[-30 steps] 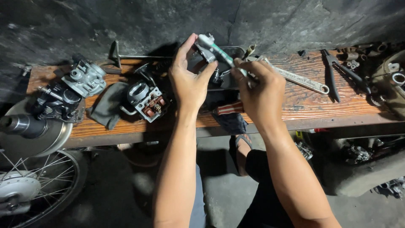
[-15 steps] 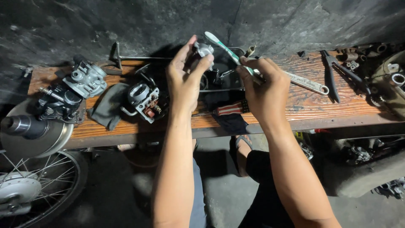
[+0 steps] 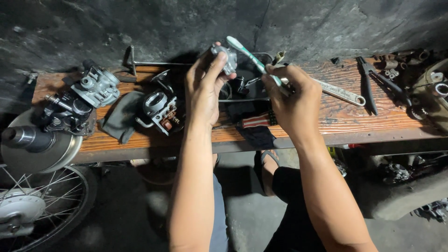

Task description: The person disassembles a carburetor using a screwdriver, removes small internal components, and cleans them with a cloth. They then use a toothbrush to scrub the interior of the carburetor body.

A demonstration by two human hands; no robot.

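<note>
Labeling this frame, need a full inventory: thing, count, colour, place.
small part: 1, grey metal, in left hand
toothbrush: 1, green-white, in right hand
carburetors: 3, grey-black, bench left
rag: 1, dark grey, between carburetors
tray: 1, black, bench centre, behind hands
wrench: 1, silver, right of hands
pliers: 1, black, bench right
bench: 1, orange-brown wood
wheel: 1, spoked, lower left
left hand: 1, pinching part
right hand: 1, gripping brush
</note>
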